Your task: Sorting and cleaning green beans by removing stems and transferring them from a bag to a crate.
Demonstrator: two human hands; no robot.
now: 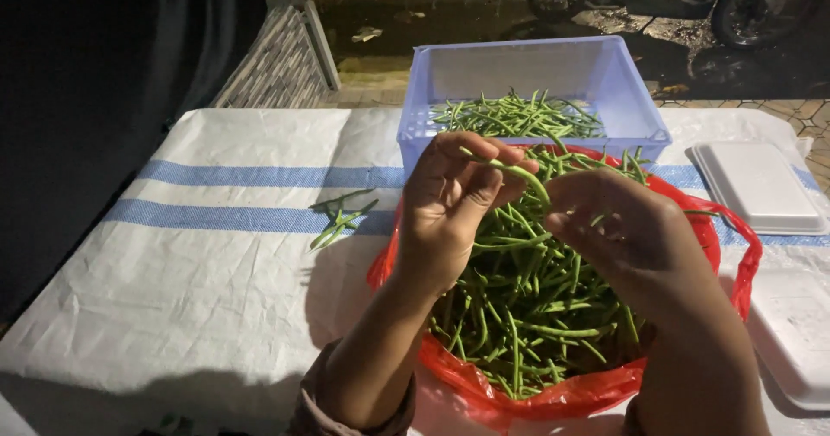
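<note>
A single green bean (517, 175) was held between both hands above a red plastic bag (484, 384) heaped with more beans (527, 306). The left hand (450, 203) was closed narrowly on one end of the pod, thumb and fingertips pinched together. The right hand (618, 229) was curled around the other end; its fingertips were turned away from the camera, so the exact grip could only be guessed, though it appeared to be closed on the same pod.

Behind the bag, touching its far edge, a pale blue plastic crate (605, 77) was seen with a shallower layer of beans (519, 116) spread across its floor. A few loose pods or trimmings (339, 218) were left on the white woven cloth with blue stripes (216, 229), to the left of the bag and apart from it. Two white foam lids or trays (756, 185) were laid at the right edge of the table.

For the step to be done well, the pod would best be pinched close to its tip, so that only the stem end was snapped away and little flesh was lost. The break would be made cleaner by a short bend against the thumb than by a pull. The hands were well kept over the bag, so that anything dropped would be caught rather than scattered on the cloth.
</note>
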